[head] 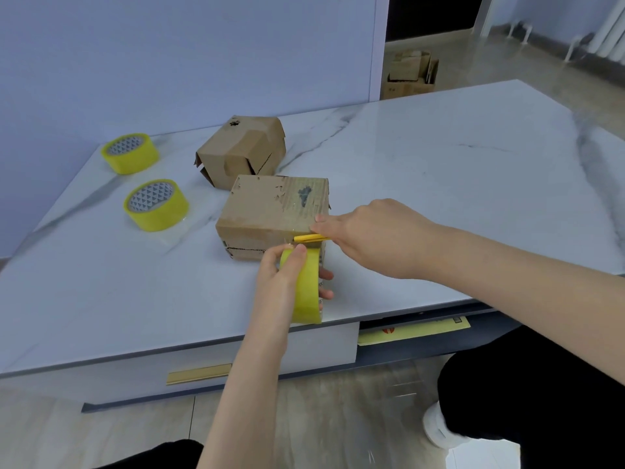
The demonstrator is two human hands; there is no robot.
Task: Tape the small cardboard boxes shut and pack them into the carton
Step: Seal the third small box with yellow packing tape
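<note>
The box (274, 211) sits on the bench (439, 164), front face toward the person, likely so tape can cross its seam. At its 6 o'clock the left hand (274, 279) grips a roll (306, 292), apparently tensioning tape; the right hand (368, 238) pinches a yellow cutter (309, 237) at 4 o'clock. The cardboard looks scuffed, peeling

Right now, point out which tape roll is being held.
The roll in the left hand at the near edge; the far roll and middle roll lie untouched.
</note>
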